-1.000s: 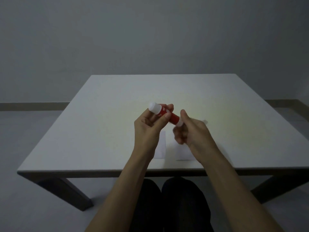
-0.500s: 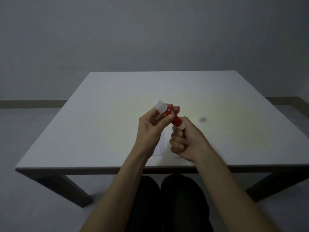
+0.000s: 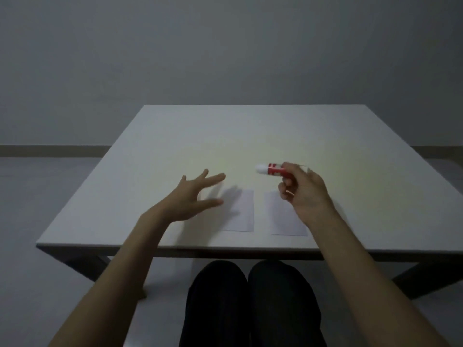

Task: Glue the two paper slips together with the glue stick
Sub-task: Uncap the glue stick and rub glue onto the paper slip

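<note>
Red glue stick with a white tip (image 3: pixel 271 169) gripped in my right hand (image 3: pixel 304 194) above the white surface (image 3: pixel 155 156), two white paper slips (image 3: pixel 243 211) lying flat side by side near the front edge, my left hand (image 3: pixel 193 199) spread wide and empty beside them.

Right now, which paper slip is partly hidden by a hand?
The right paper slip: the right hand, holding the glue stick, covers its far corner. The left paper slip lies fully visible.

A pale square table (image 3: pixel 175 151) on dark legs stands before a bare grey wall (image 3: pixel 225 46).
</note>
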A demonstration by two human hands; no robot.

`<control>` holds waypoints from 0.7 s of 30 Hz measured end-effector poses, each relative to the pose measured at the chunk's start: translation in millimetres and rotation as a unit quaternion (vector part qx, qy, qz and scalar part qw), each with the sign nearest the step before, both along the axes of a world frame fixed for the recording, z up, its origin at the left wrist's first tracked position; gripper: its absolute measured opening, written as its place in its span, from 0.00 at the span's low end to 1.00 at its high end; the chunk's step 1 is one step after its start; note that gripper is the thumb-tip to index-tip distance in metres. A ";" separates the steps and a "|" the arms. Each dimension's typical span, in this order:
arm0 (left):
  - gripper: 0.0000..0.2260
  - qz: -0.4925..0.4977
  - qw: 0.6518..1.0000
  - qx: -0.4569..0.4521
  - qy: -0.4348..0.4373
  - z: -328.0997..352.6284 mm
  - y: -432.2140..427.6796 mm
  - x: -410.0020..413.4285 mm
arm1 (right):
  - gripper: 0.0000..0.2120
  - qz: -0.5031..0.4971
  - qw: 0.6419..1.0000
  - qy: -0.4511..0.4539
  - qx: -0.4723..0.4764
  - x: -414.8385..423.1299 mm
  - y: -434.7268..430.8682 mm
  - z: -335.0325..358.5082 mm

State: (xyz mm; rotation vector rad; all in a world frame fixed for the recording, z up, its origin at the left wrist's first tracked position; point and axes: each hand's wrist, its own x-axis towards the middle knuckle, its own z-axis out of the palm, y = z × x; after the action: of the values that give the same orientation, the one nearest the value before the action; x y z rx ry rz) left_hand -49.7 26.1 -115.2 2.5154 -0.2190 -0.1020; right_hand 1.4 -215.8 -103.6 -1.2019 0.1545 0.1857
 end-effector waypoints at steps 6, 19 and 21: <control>0.34 -0.013 0.998 0.051 0.035 -33.6 -1.3 -3.0 | 0.05 0.085 0.895 -0.218 -0.380 -4.0 32.2 -25.5; 0.38 -0.036 0.998 0.045 0.029 -39.9 -2.0 -1.8 | 0.12 0.244 0.763 -0.376 -0.466 -17.2 24.8 -24.1; 0.38 -0.034 0.998 0.039 0.032 -37.7 -3.1 -3.5 | 0.12 0.158 0.791 -0.329 -0.490 -5.2 19.2 -22.5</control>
State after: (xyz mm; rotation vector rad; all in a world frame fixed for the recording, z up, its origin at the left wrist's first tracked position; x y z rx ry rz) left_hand -53.2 23.1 -152.9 2.5780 -0.2793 -0.2222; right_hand -3.9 -196.6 -126.1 -2.2653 -0.6593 -0.0588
